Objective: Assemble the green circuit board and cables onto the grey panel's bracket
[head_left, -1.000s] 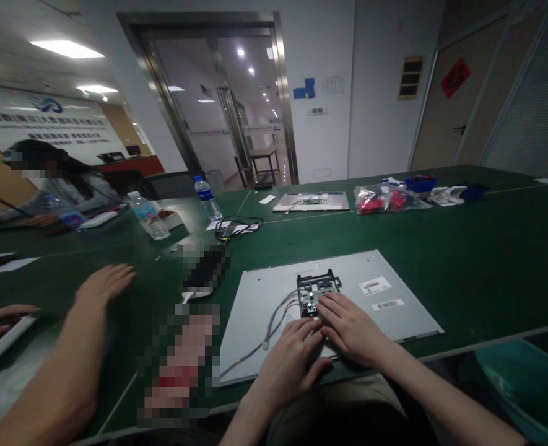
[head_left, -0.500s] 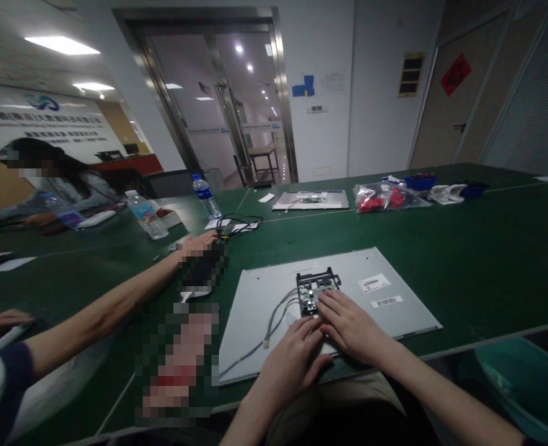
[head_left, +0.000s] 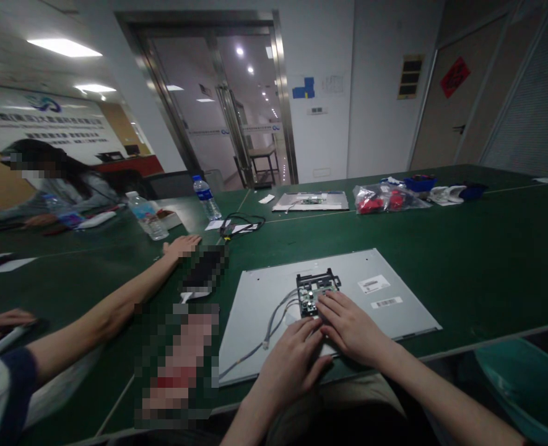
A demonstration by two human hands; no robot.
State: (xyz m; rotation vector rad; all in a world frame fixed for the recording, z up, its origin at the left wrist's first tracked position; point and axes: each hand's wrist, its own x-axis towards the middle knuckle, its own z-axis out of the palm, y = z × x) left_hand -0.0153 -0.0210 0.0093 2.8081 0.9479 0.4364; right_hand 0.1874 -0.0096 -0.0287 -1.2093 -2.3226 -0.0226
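A flat grey display panel (head_left: 264, 297) lies back side up on the table in front of me. Mounted on it is a green circuit board (head_left: 309, 300) with a black plastic bracket (head_left: 317, 276) along its far side. Grey cables (head_left: 270, 325) run from the board's left side across the panel. My right hand (head_left: 350, 325) rests with its stretched fingers over the board's near right corner. Beside it, my left hand (head_left: 296, 353) lies at the board's near edge, fingers outstretched and thumb apart. The fingertips of both hands nearly meet, and what lies under them is hidden.
At left, a co-worker's hand (head_left: 184, 246) rests on the green table (head_left: 464, 260). Bottles (head_left: 147, 215), a black cable (head_left: 243, 220), a second panel (head_left: 334, 199) and a plastic bag with red items (head_left: 385, 197) lie farther back. A teal bin (head_left: 524, 384) stands below the table's right edge.
The co-worker's hand has drawn back left, away from the black cable. My own hands and the panel have hardly moved.
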